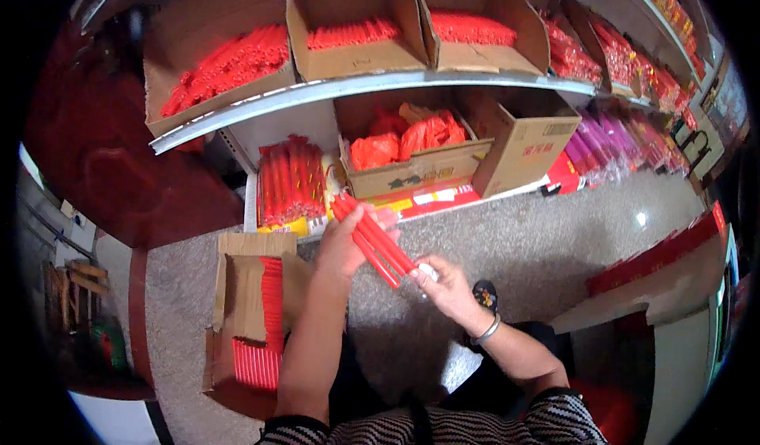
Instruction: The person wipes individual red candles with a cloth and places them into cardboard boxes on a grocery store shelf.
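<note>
A small bunch of slim red candles lies slantwise between my two hands. My left hand holds its upper end, with the thumb across the sticks and the fingertips showing beyond them. At the lower end, my right hand pinches the candles between thumb and fingers. Something small and white shows at the right fingers; what it is I cannot tell. Below my left forearm stands an opened cardboard box on the floor, with rows of red candles inside, partly hidden by the arm.
A metal-edged shelf carries cardboard boxes of red candles. Under it are bundled thick red candles, a carton with red plastic bags, and purple packs. A dark red panel stands left, a cardboard carton right.
</note>
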`<state>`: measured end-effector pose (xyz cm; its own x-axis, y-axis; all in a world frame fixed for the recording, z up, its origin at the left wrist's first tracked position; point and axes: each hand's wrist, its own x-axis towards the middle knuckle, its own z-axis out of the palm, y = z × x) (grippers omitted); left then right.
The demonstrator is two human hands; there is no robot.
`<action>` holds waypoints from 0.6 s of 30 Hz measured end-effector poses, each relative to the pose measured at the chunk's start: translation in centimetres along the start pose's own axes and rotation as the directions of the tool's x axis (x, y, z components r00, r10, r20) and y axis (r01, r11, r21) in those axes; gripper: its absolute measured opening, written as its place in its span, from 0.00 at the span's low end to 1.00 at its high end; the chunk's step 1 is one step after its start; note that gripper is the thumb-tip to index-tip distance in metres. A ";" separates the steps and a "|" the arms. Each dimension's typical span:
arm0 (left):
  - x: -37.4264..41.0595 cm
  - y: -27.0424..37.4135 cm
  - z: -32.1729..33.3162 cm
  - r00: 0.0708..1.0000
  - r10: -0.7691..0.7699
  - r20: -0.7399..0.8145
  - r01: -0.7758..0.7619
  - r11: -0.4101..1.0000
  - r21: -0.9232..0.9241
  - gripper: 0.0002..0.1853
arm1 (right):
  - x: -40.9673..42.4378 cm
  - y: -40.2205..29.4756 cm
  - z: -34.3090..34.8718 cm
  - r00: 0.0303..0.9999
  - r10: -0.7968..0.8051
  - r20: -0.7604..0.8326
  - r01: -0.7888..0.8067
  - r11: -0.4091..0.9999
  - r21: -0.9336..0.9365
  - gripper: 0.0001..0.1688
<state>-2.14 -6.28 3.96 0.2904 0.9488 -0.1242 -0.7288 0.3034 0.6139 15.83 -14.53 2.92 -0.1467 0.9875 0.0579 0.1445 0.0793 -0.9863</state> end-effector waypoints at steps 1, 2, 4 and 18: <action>-0.2 -0.1 0.1 1.000 0.003 0.016 -0.003 1.000 0.015 0.13 | 0.1 0.2 0.2 1.000 -0.010 0.004 0.010 1.000 -0.003 0.10; -0.1 -0.1 0.0 0.999 -0.006 0.039 0.007 1.000 -0.016 0.14 | 0.0 -0.2 0.1 1.000 0.004 -0.004 -0.005 0.999 -0.046 0.09; -0.4 0.1 0.1 1.000 -0.005 0.001 0.005 1.000 -0.019 0.16 | 0.1 -0.8 0.3 0.997 0.075 0.016 -0.075 0.996 -0.038 0.08; -0.6 -0.1 -0.6 0.998 -0.052 -0.029 0.048 0.990 -0.136 0.21 | 12.9 -10.7 -3.5 0.867 -0.404 -0.292 0.336 0.907 -0.255 0.15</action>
<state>-2.58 -6.83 3.49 0.3101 0.9338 -0.1787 -0.7916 0.3577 0.4954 15.79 -2.20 14.74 0.1007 0.8640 0.4934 0.3309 0.4386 -0.8356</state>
